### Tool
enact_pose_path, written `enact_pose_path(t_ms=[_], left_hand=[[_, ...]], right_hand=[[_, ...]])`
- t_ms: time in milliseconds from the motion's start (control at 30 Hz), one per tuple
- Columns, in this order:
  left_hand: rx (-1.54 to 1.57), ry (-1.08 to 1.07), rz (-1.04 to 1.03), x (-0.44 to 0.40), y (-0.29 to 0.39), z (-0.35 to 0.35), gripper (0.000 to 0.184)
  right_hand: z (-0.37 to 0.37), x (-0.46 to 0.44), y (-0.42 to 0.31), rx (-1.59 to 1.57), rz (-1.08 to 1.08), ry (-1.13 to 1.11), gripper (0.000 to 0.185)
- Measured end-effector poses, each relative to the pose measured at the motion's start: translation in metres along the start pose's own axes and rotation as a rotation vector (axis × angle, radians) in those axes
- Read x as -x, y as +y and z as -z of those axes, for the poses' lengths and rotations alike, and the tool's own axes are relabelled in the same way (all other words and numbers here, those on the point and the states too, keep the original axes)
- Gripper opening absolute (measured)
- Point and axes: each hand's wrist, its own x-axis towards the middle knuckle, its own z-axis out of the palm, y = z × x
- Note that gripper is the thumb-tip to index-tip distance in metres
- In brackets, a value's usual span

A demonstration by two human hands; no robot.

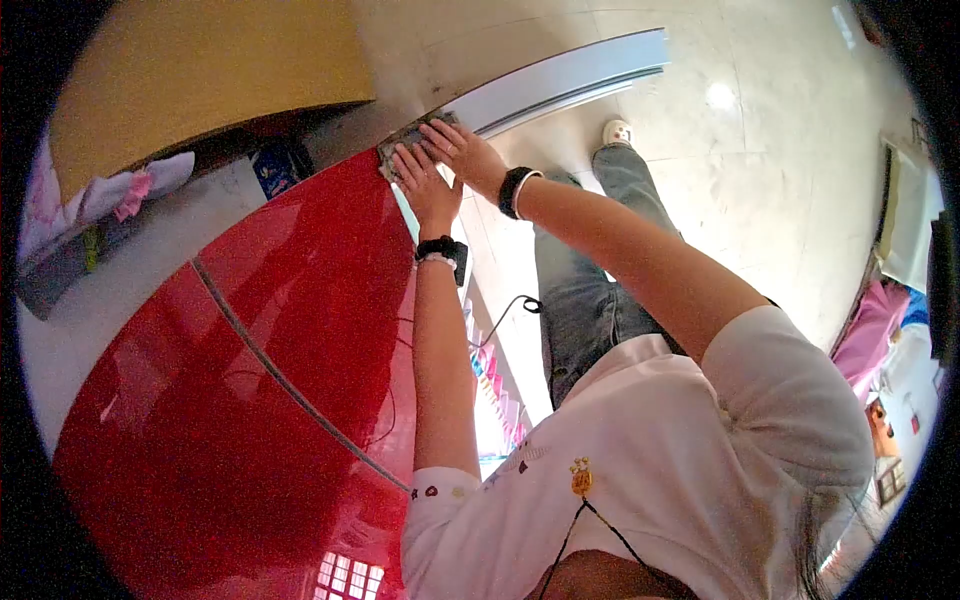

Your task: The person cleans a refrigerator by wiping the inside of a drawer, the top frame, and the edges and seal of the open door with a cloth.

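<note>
Both hands work at the upper end of a glossy red panel [250,400]. Grey cloth [404,137], partly hidden by fingers, lies at the panel's upper corner, beside the near end of a long white strip [565,70] with a grey line along it. Left hand [430,190] flat on the cloth, fingers extended, palm down, no wrap-around grip visible. Right hand [470,158] just beside it, touching or nearly touching, also palm down, fingers stretched out over the cloth; can't see under either palm. Black band [437,245] plus pale beads on left wrist, black and white bands on right.

Narrow grey trim [285,375] runs across the red panel; a window reflects near its bottom. Thin black cable [508,308] loops near the jeans [585,290]. One light shoe [617,132] on the pale tiled floor [745,190]. White shirt [640,440], gold pendant [582,480] on a dark cord. Tan surface [210,80] upper left, white and pink fabric [130,195] below it, blue item [280,170] nearer the panel; label unreadable.
</note>
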Motion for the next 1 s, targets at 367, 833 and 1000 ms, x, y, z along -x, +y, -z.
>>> enact_pose_path(t_ms=[367,833,1000], left_hand=[[0.022,0.061,0.023,-0.007,0.020,-0.040,0.080],[0.410,0.077,-0.047,0.007,-0.013,0.001,0.071],[0.277,0.193,-0.086,0.039,-0.125,-0.024,0.065]], right_hand=[[-0.017,0.005,0.015,-0.112,0.019,-0.026,0.052],[0.012,0.005,-0.037,-0.026,-0.168,-0.051,0.056],[-0.001,-0.045,-0.140,-0.079,-0.098,-0.025,0.053]])
